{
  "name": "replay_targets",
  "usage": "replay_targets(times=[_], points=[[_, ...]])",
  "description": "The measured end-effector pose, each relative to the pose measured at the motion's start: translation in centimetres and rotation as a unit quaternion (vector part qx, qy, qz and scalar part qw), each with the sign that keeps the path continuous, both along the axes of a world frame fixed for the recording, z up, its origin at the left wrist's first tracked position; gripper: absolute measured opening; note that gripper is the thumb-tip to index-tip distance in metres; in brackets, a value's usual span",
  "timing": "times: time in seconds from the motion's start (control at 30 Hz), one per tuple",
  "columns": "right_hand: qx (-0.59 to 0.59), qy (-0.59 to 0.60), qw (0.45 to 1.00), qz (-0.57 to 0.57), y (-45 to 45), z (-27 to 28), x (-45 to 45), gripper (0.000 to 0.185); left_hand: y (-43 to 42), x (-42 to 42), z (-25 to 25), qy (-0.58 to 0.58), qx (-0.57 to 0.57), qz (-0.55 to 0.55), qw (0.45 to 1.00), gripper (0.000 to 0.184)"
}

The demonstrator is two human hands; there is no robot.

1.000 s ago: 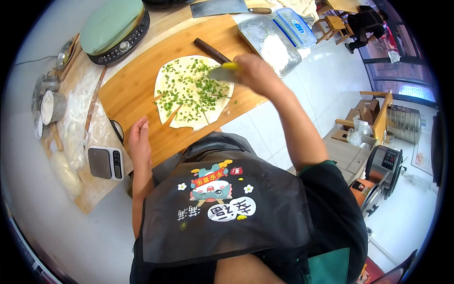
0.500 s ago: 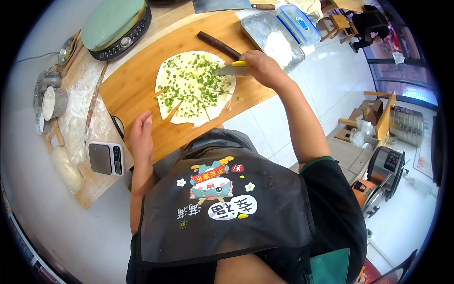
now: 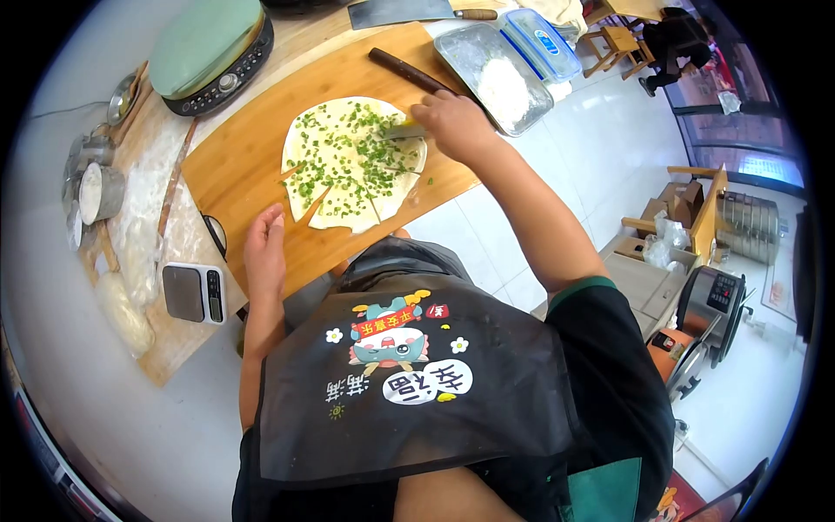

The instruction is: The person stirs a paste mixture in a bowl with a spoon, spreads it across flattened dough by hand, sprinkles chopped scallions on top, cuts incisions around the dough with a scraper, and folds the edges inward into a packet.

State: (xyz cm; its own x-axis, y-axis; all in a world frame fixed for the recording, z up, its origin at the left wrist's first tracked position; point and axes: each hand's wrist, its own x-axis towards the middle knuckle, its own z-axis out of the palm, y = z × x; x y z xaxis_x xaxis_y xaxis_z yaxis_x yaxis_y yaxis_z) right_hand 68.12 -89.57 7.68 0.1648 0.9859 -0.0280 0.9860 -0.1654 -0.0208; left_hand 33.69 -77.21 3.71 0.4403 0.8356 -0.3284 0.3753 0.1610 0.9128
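Observation:
On the wooden board [image 3: 230, 165] lies a thin, roundish sheet of dough [image 3: 396, 193] scattered with chopped green onion [image 3: 335, 148]. Several slits run inward from its lower and side edges. My right hand [image 3: 457, 126] is closed on a yellow-handled knife [image 3: 403, 130], its blade over the dough's right part; whether the edge touches the dough I cannot tell. My left hand [image 3: 264, 248] is at the board's near left edge, fingers stretched and holding nothing. A dark rolling pin [image 3: 404, 70] lies just beyond my right hand.
Right of the board sits a clear container [image 3: 470, 56] of white flour, beside its blue-rimmed lid [image 3: 544, 39]. A cleaver [image 3: 400, 12] lies behind. To the left are a green electric griddle [image 3: 204, 43], a kitchen scale [image 3: 193, 293] and wrapped dough [image 3: 122, 309]. A person [image 3: 674, 43] is far right.
My right hand has moved left with the knife, bringing the blade further over the dough. My left hand stays near the board's edge.

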Motion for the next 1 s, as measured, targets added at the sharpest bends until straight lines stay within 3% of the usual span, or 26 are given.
replay_targets(times=[0.13, 0.17, 0.27, 0.33, 0.37, 0.4, 0.47, 0.53, 0.6, 0.73, 0.83, 0.87, 0.9, 0.93, 1.0], points=[[-0.017, -0.033, 0.997, -0.073, -1.9, 1.8, 0.8, 0.014, 0.2, -0.7, -0.5, -0.007, 0.009, -0.006, 1.000, 0.032], [0.023, 0.002, 0.993, -0.119, -2.4, 2.3, 0.4, 0.016, 0.3, -0.8, -0.7, -0.010, 0.008, -0.001, 1.000, 0.032], [0.081, 0.136, 0.965, -0.210, -1.5, 4.6, -2.9, 0.022, 0.6, -2.5, -0.9, -0.034, 0.024, 0.039, 0.998, 0.031], [0.109, 0.305, 0.913, -0.249, 0.9, 3.9, -6.8, 0.041, 1.2, -3.6, 0.4, -0.030, 0.038, 0.079, 0.996, 0.030], [0.080, 0.403, 0.877, -0.250, 2.5, 1.9, -8.3, 0.052, 1.6, -3.9, 1.0, -0.030, 0.045, 0.096, 0.994, 0.030], [0.133, 0.413, 0.867, -0.245, 4.0, -1.7, -11.3, 0.056, 2.0, -4.4, 1.4, -0.052, 0.051, 0.112, 0.991, 0.029], [0.036, 0.556, 0.795, -0.240, 7.7, -2.4, -16.4, 0.054, 3.0, -6.0, 1.9, -0.094, 0.060, 0.140, 0.984, 0.029], [0.020, 0.548, 0.811, -0.203, 11.2, -5.1, -21.2, 0.051, 3.9, -7.4, 2.0, -0.105, 0.054, 0.162, 0.980, 0.029], [0.010, 0.590, 0.792, -0.157, 14.7, -7.9, -24.4, 0.047, 4.0, -8.6, 2.7, -0.106, 0.067, 0.174, 0.977, 0.030], [0.006, 0.599, 0.789, -0.137, 16.1, -8.1, -26.0, 0.043, 4.2, -9.7, 0.9, -0.080, 0.059, 0.141, 0.985, 0.030], [0.080, 0.567, 0.809, -0.133, 11.5, -7.9, -22.1, 0.039, 4.9, -7.9, -1.9, 0.013, 0.042, 0.025, 0.999, 0.027], [0.124, 0.546, 0.818, -0.132, 9.4, -8.4, -20.0, 0.037, 5.1, -6.8, -3.6, 0.041, 0.119, -0.019, 0.992, 0.026], [0.074, 0.571, 0.787, -0.222, 7.1, -4.9, -18.2, 0.033, 5.3, -5.6, -4.8, 0.070, 0.194, -0.062, 0.976, 0.025], [0.124, 0.617, 0.726, -0.276, 4.8, -5.2, -16.2, 0.030, 5.0, -3.6, -3.8, 0.139, 0.202, -0.090, 0.965, 0.025], [0.171, 0.546, 0.748, -0.337, 0.1, -6.3, -11.7, 0.028, 4.6, -0.3, -3.0, 0.221, 0.235, -0.108, 0.940, 0.026]])
